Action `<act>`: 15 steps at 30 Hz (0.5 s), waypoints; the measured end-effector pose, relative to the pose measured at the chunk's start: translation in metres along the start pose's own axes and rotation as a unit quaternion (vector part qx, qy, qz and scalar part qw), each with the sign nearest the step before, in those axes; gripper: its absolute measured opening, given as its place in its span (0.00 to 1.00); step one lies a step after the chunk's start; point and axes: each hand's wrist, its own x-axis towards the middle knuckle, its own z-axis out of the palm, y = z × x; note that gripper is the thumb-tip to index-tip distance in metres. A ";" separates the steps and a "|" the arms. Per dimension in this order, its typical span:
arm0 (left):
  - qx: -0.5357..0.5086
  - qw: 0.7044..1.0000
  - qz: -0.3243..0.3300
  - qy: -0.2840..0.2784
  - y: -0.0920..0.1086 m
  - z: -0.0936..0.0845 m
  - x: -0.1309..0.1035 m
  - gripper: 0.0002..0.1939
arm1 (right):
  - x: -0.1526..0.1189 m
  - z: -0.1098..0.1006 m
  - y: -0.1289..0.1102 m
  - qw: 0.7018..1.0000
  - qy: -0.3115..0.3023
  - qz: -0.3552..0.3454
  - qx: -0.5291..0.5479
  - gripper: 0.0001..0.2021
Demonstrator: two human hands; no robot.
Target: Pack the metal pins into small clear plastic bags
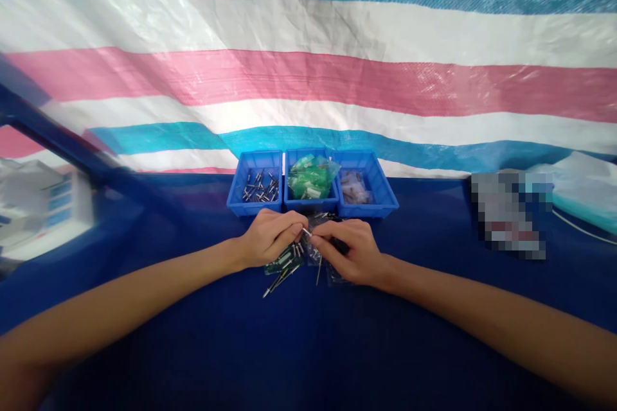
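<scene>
My left hand (270,237) and my right hand (354,248) meet over the table, fingertips nearly touching. Between them a short, thin silver metal piece (307,232) is pinched from both sides; its exact kind is too small to tell. A black rod-like part (340,245) shows under my right fingers, partly hidden by the hand. Below my left hand lie slim pen-like black and silver pieces (279,280) beside a small green packet (276,264). Clear plastic (315,255) with small parts lies under and between both hands.
Behind my hands stand three blue bins: the left bin (234,204) with metal parts, the middle bin (288,204) with a green bag (311,176), and the right bin (378,204) with a clear bag (355,187). A white device (58,212) stands left. A striped sheet (308,77) hangs behind.
</scene>
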 end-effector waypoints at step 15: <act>-0.003 1.000 0.001 0.006 0.000 0.000 0.001 0.14 | 0.001 -0.001 -0.001 1.000 0.019 0.003 -0.012 0.07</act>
